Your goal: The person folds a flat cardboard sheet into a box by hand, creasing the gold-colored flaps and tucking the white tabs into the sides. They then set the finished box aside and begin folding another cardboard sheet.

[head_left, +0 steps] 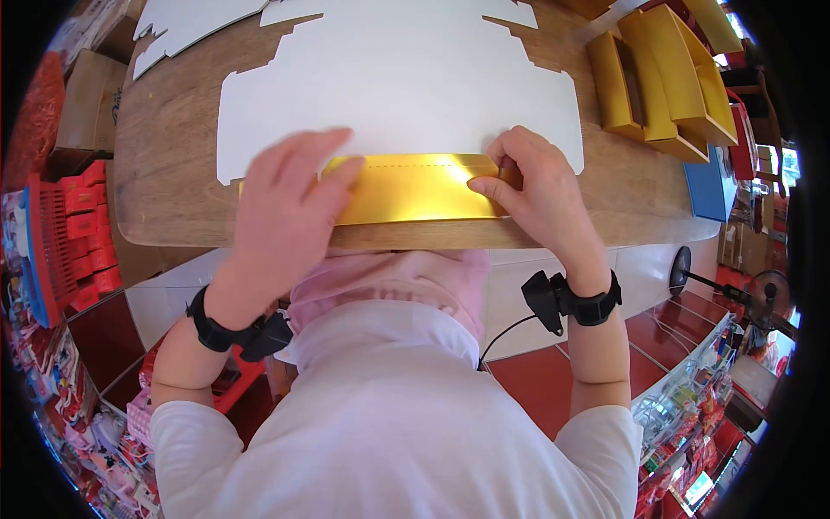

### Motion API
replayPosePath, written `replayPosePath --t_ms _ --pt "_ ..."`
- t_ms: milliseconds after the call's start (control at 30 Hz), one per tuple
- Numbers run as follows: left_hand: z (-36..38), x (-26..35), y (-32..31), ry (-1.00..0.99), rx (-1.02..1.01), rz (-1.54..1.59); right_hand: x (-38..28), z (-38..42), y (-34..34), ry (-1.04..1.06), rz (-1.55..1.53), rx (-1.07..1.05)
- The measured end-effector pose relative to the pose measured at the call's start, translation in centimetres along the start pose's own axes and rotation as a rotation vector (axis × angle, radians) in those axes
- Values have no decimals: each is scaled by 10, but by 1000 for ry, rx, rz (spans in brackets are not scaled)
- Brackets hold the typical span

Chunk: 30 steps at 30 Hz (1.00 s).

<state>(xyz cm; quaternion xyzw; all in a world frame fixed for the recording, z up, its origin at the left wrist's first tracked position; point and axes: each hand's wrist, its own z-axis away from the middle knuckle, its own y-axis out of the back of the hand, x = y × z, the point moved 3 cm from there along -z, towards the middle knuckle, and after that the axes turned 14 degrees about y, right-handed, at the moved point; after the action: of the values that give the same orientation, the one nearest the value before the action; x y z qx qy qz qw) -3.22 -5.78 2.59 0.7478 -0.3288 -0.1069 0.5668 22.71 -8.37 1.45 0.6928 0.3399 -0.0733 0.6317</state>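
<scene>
Head view: a gold flap (415, 197) lay at the near rim of the wooden table (164, 186), in front of the person's body, a dashed line running along its far side.
Left hand (298, 195): at the flap's left end, blurred, fingers partly bent and spread; whether they pinched it could not be told.
Right hand (538, 183): grasping the flap's right end, thumb on the gold face, the other fingers curled around the far corner.
White card sheet (406, 95): flat on the table, just beyond the flap and wider than it, with notched edges.
Second white sheet (194, 30): beyond the flap and to its left, partly out of view.
Gold boxes (624, 82): grouped beyond the flap, well to its right.
Blue box (711, 192): right of the flap, well apart, by the table's right end.
Black wrist straps (595, 309): one on each wrist, nearer the body than the flap.
</scene>
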Motion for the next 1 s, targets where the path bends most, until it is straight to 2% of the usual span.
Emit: replayPosePath --t_ms 33,100,200,333,533,633,800,1000 --pt "6 6 0 1 0 1 0 0 0 0 0 -1" --pt "21 26 -8 -104 -206 108 -1 0 0 11 12 -5" --pt "33 29 -19 -72 -229 65 -3 -1 1 -4 30 -27" --pt "38 26 -28 -95 -132 25 -2 0 -1 -31 13 -21" --pt "39 26 -30 -83 -126 21 -2 2 -2 -40 36 -46" --pt "37 26 -28 -68 -142 26 -6 6 -2 -134 24 11" --pt "36 25 -28 -51 -151 66 -1 13 -7 -102 2 111" --pt "36 24 -27 -33 -159 87 -2 11 -5 -99 5 78"
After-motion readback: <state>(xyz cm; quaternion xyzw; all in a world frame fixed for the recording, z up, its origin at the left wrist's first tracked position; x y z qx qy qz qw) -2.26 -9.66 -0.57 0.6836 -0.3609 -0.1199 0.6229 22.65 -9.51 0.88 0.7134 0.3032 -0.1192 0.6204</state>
